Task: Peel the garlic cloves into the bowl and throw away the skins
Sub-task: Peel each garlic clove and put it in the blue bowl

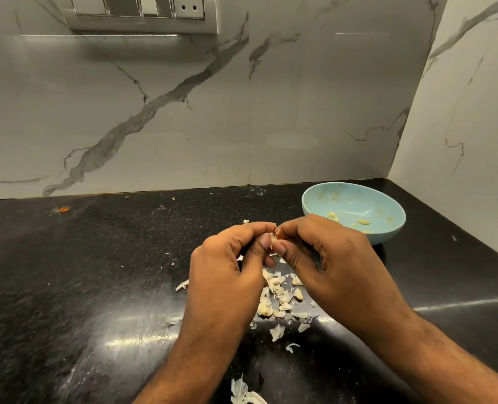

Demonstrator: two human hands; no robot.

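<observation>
Both hands meet above the black counter and pinch one small garlic clove (273, 237) between thumbs and forefingers. My left hand (227, 266) holds it from the left, my right hand (329, 258) from the right; most of the clove is hidden by the fingertips. Below the hands lies a heap of garlic cloves and papery skins (280, 298). A light blue bowl (387, 231) sits behind my right hand, with a few peeled cloves (363, 221) inside.
More skin scraps lie near the front edge (246, 392) and scattered over the counter (67, 287). Marble walls close the back and right side, forming a corner behind the bowl. A switch panel (140, 13) is mounted high on the back wall.
</observation>
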